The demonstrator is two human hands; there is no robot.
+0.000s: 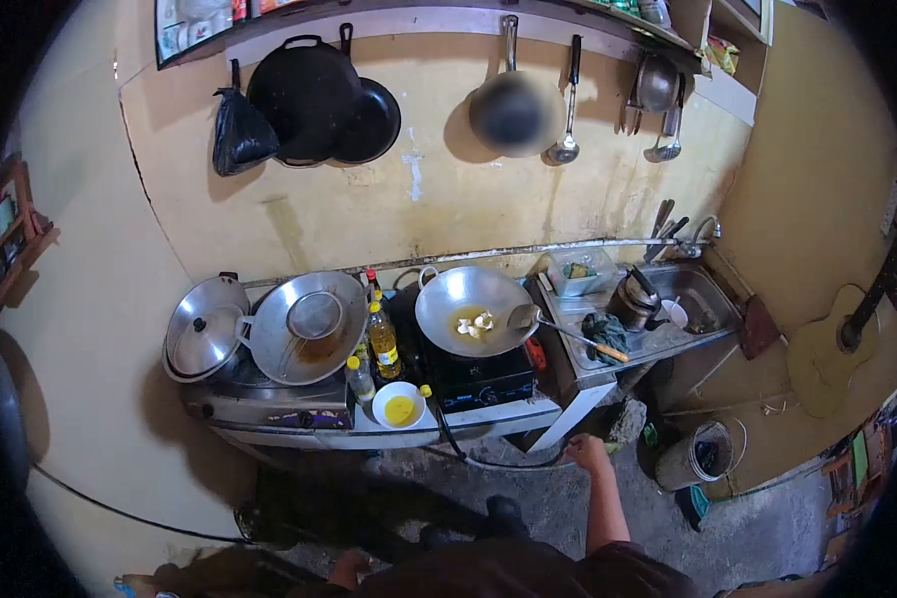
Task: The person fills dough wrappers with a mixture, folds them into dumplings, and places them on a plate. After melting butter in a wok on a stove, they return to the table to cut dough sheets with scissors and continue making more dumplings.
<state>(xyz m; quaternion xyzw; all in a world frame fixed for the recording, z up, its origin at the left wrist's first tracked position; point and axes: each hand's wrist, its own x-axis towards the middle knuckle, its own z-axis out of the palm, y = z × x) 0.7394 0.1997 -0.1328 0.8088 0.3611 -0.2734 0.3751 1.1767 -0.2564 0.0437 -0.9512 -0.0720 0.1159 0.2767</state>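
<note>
My right hand [590, 452] hangs in front of the counter, below the sink's left side, its fingers bent together; whatever they hold, if anything, is too small to make out. Low at the bottom edge, my left hand [351, 566] shows only in part beside my dark clothing, its fingers unclear. A wok [448, 299] stands on the black stove [483, 384] with pale pieces in liquid. A ladle [578, 337] with a wooden handle rests over its right rim. Left of the stove are a white bowl [381, 399] with yellow liquid and an oil bottle [383, 344].
A second large pan [269, 339] and a lidded pot [197, 339] sit on the left burner unit. At the right is a sink [708, 289] with a kettle [632, 301]. A bucket [680, 466] stands on the floor. Pans [304, 95] hang on the wall.
</note>
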